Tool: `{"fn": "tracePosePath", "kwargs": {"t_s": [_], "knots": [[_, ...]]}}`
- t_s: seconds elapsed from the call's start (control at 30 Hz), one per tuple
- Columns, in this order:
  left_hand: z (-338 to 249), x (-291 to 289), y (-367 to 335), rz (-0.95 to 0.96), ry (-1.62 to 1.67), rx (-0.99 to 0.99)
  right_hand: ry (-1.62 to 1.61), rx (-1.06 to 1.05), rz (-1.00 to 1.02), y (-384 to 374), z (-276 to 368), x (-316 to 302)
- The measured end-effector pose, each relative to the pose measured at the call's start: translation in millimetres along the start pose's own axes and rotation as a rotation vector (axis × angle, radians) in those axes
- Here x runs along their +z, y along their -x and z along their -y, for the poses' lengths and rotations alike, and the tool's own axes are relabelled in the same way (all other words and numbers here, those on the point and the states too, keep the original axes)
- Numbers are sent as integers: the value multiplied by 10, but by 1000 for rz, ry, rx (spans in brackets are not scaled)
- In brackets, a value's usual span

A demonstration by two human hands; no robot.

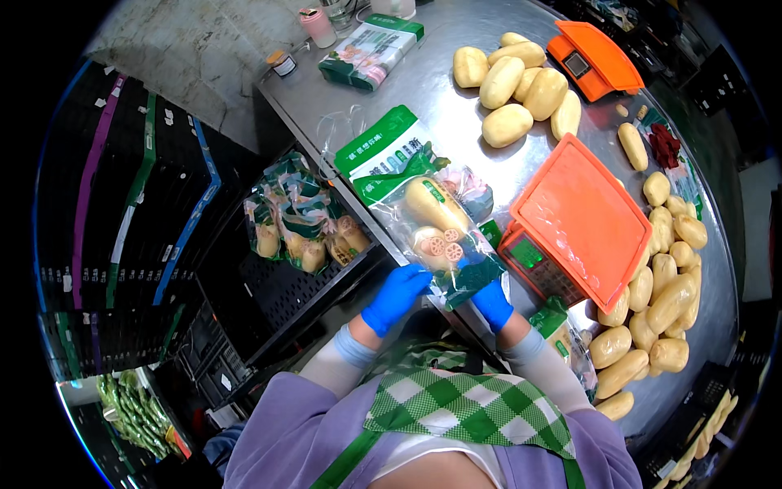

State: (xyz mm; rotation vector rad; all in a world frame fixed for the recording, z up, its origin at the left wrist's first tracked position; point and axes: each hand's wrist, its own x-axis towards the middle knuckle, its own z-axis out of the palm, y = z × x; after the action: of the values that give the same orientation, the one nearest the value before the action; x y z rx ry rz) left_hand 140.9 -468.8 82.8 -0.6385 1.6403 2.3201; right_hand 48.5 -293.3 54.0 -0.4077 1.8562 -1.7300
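Note:
A clear and green printed plastic bag (pixel 411 213) with lotus root pieces (pixel 437 204) inside lies at the near edge of the metal table. My left hand (pixel 397 298), in a blue glove, pinches the bag's near left corner. On the other side my right hand (pixel 492 306), also gloved in blue, is closed on the bag's dark green near end; some of its fingers are hidden by the plastic. Under the far end of the bag rests a stack of flat green and white bags (pixel 383 143). An orange-topped scale (pixel 582 224) with a lit green display stands right of the bag.
Loose lotus roots (pixel 664 285) are heaped on the right, with several more (pixel 521 85) at the back beside a second orange scale (pixel 599 61). Filled bags (pixel 301 216) sit in a black crate (pixel 269 293) on the left. Another bag (pixel 562 334) lies near my right forearm.

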Motion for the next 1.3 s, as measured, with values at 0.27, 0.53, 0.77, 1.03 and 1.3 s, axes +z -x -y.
{"fn": "tracePosePath", "kwargs": {"t_s": [0.27, 0.53, 0.77, 1.03, 1.3], "knots": [[26, -33, -79, 129, -211, -38, -425, 32, 89, 65, -443, 201], [-100, 68, -74, 223, -165, 17, -1119, 184, 165, -167, -279, 330], [-55, 44, -213, 248, -16, -34, -1060, 135, 206, -377, -284, 129], [-1022, 26, -467, 429, 544, 233, 238, -554, -505, 247, 942, -291], [-1716, 63, -707, 456, 783, 198, 770, -330, -146, 344, -244, -186]]}}
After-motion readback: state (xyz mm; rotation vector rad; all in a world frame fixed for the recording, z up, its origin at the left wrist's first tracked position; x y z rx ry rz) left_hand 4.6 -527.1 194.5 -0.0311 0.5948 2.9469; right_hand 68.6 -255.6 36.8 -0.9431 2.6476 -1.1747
